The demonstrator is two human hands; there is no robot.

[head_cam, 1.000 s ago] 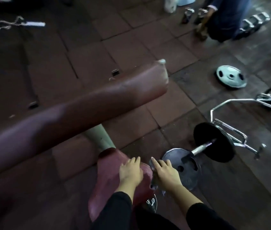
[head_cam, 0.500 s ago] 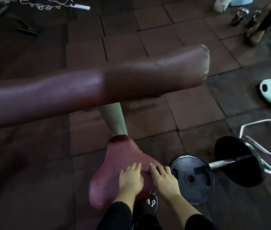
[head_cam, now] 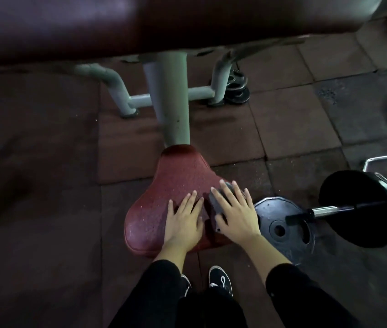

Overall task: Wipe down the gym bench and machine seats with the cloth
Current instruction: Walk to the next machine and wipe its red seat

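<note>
The left hand [head_cam: 183, 223] lies flat with straight fingers on the near right part of the dark red textured vinyl machine seat [head_cam: 164, 197]. The right hand [head_cam: 236, 215], fingers spread and straight, presses the small dark grey cloth [head_cam: 216, 204] onto the seat's right edge, beside a black weight plate [head_cam: 282, 223] on the floor.

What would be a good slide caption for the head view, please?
Left hand flat on the red machine seat while the right hand presses a grey cloth beside it.

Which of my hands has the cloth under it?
The right hand: it presses the grey cloth flat on the red seat. The left hand rests bare.
</note>
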